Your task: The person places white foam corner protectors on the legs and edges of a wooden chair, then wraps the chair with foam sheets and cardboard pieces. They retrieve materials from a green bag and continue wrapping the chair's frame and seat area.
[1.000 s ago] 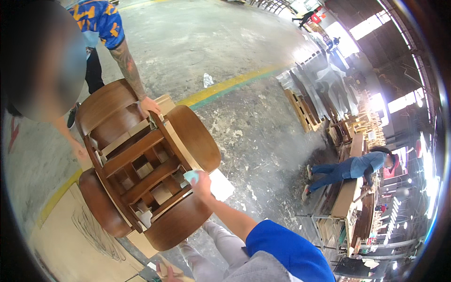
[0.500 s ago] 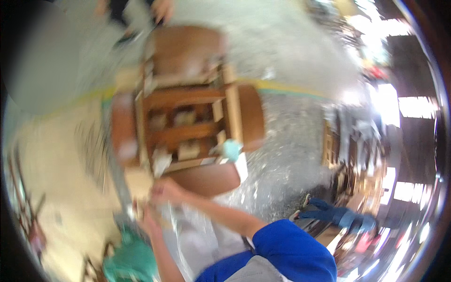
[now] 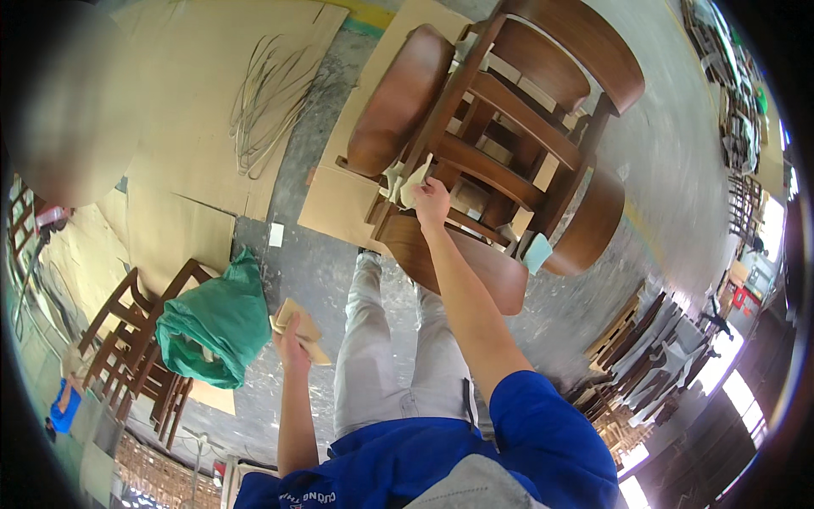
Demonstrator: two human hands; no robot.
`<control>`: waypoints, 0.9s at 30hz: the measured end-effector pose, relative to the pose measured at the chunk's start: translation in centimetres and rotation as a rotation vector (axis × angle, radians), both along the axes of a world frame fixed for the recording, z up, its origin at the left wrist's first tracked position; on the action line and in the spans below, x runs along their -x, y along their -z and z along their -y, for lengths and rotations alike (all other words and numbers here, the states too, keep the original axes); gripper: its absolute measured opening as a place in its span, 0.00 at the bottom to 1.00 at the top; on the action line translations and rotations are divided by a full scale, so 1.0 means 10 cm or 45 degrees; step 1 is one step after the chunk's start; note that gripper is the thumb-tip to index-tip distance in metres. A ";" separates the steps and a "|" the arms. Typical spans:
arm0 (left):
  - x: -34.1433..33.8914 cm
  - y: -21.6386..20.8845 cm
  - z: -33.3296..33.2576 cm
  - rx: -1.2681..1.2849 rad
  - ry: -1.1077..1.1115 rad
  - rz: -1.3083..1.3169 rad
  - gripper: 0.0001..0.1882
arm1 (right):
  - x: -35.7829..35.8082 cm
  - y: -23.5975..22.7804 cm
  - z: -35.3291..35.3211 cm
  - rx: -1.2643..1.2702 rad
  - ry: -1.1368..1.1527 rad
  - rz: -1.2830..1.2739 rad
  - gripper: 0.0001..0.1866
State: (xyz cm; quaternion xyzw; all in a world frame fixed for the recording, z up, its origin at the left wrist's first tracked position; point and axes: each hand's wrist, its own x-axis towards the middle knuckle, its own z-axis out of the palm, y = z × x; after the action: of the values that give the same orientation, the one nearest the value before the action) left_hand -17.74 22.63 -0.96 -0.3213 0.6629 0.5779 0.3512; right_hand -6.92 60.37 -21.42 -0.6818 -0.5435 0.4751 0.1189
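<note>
My left hand (image 3: 292, 346) is closed on folded tan sheets (image 3: 305, 327), held low beside my leg. With my right arm stretched forward, my right hand (image 3: 431, 204) pinches a cream padding piece (image 3: 413, 184) at the near left corner of a group of dark brown wooden chairs (image 3: 500, 174). The piece lies against the chair frame there, next to other pale padding. Rounded brown seats, such as the left seat (image 3: 398, 102) and the near seat (image 3: 483, 263), surround the slatted frames. A pale blue-green piece (image 3: 536, 253) sits at the near right corner.
Cardboard (image 3: 335, 199) lies under the chairs. A loose bundle of thin straps (image 3: 267, 106) rests on more cardboard at the left. A green sack (image 3: 216, 322) stands near my left arm, beside other wooden chairs (image 3: 131, 339). Stacked furniture parts (image 3: 661, 348) are at the right.
My hands were close together below the chairs; now they are apart, the right one reaching to the frame. The view has turned, and a chair with curved back rails now lies on top.
</note>
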 end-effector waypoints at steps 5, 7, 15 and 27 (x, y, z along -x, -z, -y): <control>0.11 0.13 -0.22 0.079 0.098 -0.064 0.26 | 0.01 -0.02 0.01 -0.022 -0.135 0.099 0.25; 0.14 0.21 -0.50 0.045 0.109 -0.037 0.24 | 0.01 -0.08 0.00 -0.006 -0.185 0.134 0.25; 0.17 0.34 -2.08 -0.205 0.225 -0.163 0.28 | -0.09 -0.11 -0.02 0.012 -0.351 0.126 0.25; -0.15 0.35 -3.66 -0.486 0.532 -0.169 0.26 | -0.42 -1.42 -0.76 0.407 -0.482 -0.785 0.22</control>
State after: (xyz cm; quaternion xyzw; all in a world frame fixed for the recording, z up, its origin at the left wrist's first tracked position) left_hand -16.22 59.24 -4.47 -0.0673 0.6156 0.6270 0.4726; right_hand -2.74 68.02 -7.26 -0.4048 -0.5177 0.7496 0.0790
